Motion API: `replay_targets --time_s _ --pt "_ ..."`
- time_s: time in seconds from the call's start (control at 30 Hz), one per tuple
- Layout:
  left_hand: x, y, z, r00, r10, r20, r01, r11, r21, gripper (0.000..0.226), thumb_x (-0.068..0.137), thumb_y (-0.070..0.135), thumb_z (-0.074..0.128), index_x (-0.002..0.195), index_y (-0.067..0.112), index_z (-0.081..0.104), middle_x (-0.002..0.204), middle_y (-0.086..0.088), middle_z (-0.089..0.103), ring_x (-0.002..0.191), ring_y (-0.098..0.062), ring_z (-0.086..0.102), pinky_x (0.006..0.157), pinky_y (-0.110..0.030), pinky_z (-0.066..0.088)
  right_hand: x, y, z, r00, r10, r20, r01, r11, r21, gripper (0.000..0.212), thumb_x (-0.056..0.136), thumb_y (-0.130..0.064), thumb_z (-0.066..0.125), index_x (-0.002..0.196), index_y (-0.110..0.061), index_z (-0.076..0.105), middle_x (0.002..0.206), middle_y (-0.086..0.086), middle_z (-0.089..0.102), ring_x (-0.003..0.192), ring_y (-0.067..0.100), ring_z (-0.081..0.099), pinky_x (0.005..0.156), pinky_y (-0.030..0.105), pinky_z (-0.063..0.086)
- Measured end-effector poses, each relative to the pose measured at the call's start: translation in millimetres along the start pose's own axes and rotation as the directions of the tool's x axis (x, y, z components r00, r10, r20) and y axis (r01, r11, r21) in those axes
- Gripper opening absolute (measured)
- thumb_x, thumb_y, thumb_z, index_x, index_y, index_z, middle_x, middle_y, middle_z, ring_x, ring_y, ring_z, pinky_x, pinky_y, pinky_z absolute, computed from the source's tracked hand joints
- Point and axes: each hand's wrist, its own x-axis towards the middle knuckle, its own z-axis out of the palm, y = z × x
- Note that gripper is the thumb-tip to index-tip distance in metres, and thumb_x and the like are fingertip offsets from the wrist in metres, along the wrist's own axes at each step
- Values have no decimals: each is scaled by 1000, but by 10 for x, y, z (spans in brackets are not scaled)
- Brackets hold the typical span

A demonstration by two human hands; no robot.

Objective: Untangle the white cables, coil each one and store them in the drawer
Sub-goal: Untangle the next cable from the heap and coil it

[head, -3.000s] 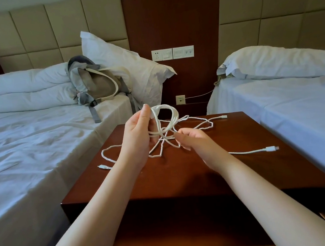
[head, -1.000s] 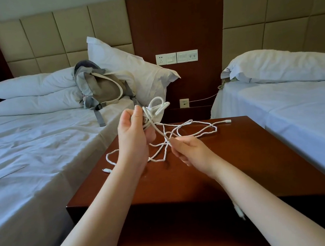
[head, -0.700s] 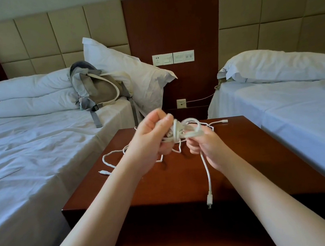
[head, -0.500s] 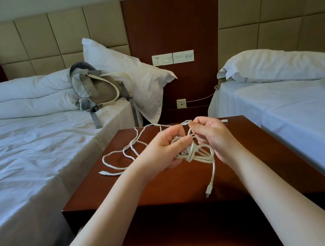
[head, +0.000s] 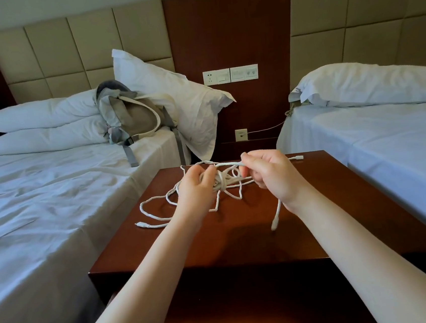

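Note:
A bundle of white cables (head: 224, 182) hangs between my hands above the dark wooden nightstand (head: 343, 216). My left hand (head: 196, 189) grips the coiled knot of loops. My right hand (head: 271, 173) pinches one strand and holds it taut toward the left hand. A cable tail with a plug (head: 275, 224) dangles from my right hand down to the tabletop. Loose loops trail left across the wood to another plug (head: 141, 224). A third plug (head: 298, 157) lies at the far edge. The drawer front is not distinguishable below the tabletop.
Beds with white sheets flank the nightstand, the left bed (head: 40, 205) and the right bed (head: 389, 148). A grey backpack (head: 131, 120) leans on pillows on the left bed. Wall sockets (head: 230, 74) sit on the wooden panel behind, with a thin cord running to the right bed.
My hands have drawn apart, stretching one strand between them. The coiled bundle moved into my left hand, and the dangling tail shifted right under my right wrist.

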Motion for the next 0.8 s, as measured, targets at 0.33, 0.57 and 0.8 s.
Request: replay_targets --time_s 0.33,0.57,0.8 --pt "140 -81 -155 968 -176 -179 123 954 -272 25 97 29 44 81 11 44 71 -12 45 56 -19 43 48 -30 36 -111 -22 363 966 -110 235 168 956 -242 32 94 -17 52 67 -7 64 52 -3 55 55 6 50 56 19 35" --pt "131 -19 -157 978 -174 -117 115 912 -393 26 100 27 39 87 7 48 43 3 41 36 -9 34 35 -22 30 -112 231 425 964 -102 243 208 861 -463 24 96 -31 50 74 -28 60 68 2 63 61 18 55 58 30 41" --pt "91 71 -206 1000 6 12 1 837 -547 27 100 22 42 76 10 42 48 1 43 36 -6 29 36 -18 23 -52 450 250 981 -39 189 101 938 -332 39 99 -40 41 67 -20 52 55 -10 46 55 6 42 61 30 35"
